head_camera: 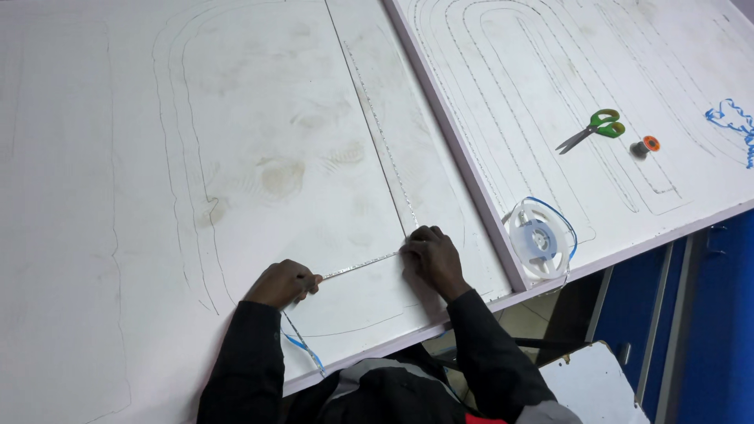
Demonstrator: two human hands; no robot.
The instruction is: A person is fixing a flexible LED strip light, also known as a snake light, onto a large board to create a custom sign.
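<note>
the thin silvery strip (361,265) i work on is narrow and shiny, stretched flat and slightly slanted across the near part of the white board (236,118), between my two hands, with more of it running up along a drawn line toward the far edge. my left hand (281,284) is closed in a pinch on the strip's near end, with a blue-and-white tail hanging below it, while my right hand (430,259) lies curled, fingertips pressing the strip's other end down against the board.
</note>
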